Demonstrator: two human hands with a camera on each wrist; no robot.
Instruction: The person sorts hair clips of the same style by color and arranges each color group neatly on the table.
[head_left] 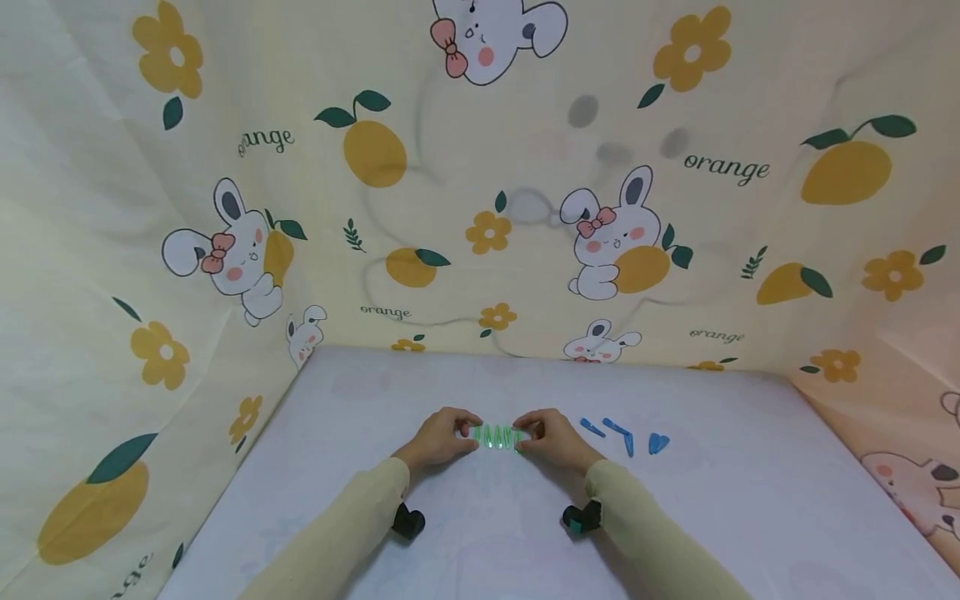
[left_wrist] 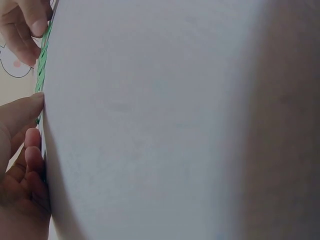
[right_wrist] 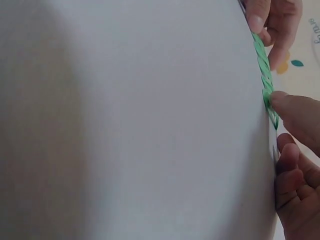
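Observation:
Several glossy green strips (head_left: 498, 437) lie side by side in a short row on the white table, between the two hands. At the row's left end, my left hand (head_left: 441, 437) holds the end strip with thumb and fingers at its near and far tips. My right hand (head_left: 557, 440) does likewise at the right end. In the left wrist view the green strips (left_wrist: 43, 62) appear edge-on, low against the table, with the left thumb (left_wrist: 25, 112) at them. The right wrist view shows the green strips (right_wrist: 264, 65) slightly overlapping, with the right thumb (right_wrist: 295, 112) touching one.
Right of the right hand lie a short blue stick (head_left: 592, 427), a bent blue piece (head_left: 621, 433) and a blue heart (head_left: 658, 443). A printed cloth (head_left: 465, 200) with rabbits and oranges walls the white table (head_left: 712, 500) at the back and sides.

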